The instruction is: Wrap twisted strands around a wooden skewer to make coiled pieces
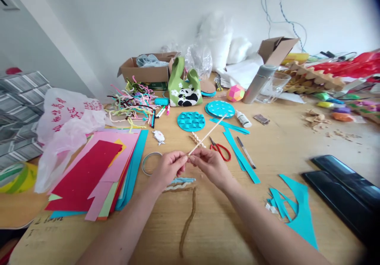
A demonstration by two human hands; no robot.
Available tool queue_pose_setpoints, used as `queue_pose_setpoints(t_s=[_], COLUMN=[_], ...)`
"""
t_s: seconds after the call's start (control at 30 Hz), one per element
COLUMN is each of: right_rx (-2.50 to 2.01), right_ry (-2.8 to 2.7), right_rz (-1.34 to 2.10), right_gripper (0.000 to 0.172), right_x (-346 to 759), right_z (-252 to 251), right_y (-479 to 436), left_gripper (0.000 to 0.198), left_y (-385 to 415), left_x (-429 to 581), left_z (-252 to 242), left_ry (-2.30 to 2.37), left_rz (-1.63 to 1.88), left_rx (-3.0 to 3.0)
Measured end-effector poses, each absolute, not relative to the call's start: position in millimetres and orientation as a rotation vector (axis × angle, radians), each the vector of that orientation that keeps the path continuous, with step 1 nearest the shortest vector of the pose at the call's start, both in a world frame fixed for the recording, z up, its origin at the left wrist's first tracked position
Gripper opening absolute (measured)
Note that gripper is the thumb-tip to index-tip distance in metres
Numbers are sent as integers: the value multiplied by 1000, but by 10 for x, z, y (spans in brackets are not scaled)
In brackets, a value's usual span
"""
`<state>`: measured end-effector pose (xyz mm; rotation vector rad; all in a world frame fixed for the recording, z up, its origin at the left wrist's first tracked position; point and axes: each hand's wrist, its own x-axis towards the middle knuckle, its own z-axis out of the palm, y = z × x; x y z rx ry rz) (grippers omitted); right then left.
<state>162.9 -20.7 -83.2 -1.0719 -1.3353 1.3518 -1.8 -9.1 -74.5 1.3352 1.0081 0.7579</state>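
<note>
Between my left hand (173, 165) and my right hand (210, 166), a thin cream-coloured stick (208, 134) points up and to the right. Both hands pinch its near end with closed fingertips, which hide that end. Twisted cream pieces (196, 139) lie just beyond my fingers. Red-handled scissors (221, 151) rest right of my right hand, and a roll of tape (147, 163) lies left of my left hand. Below the hands, a brown pipe cleaner (190, 217) lies bent on the table, near blue and white wavy strips (181, 183).
Coloured paper sheets (89, 174) are stacked at left, with a pipe cleaner pile (133, 102) behind. Blue discs (190, 121), a glue bottle (242, 119), a pen (246, 152) and a grey tumbler (259, 84) stand or lie beyond. Blue scraps (301, 205) and a black case (335, 205) are right.
</note>
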Motion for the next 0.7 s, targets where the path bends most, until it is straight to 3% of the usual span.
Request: queue_pose_setpoints(t_s=[0.2,0.47,0.7], right_rx=[-1042,-1073,-1179], right_ry=[-1337,-1317,-1292], right_rz=[1353,1370,1242], right_gripper=[31,28,30], right_x=[1650,1718,1741], right_z=[-519,-972,-1083], right_y=[245,428,493], left_gripper=[26,34,30], left_y=[392,593,661], left_x=[6,51,125], left_z=[-494,-962,-1146], left_ry=[977,874,1015], left_rz=[827,700,851], left_rx=[1407,1159,1285])
